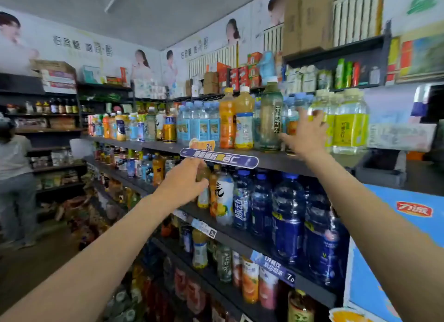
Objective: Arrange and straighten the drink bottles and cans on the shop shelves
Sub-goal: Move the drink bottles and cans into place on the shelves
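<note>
Drink bottles fill dark shop shelves. On the upper shelf stand an orange juice bottle, a yellow juice bottle, a tall green tea bottle and yellow-labelled bottles. My right hand reaches up there, fingers spread around a small orange-labelled bottle, mostly hidden behind it. One shelf lower, my left hand curls round a small amber bottle beside a white bottle and dark blue bottles.
Lower shelves hold more bottles and cans. A blue display box stands at the right. A person stands in the aisle at far left. Cardboard boxes sit on top of the shelving.
</note>
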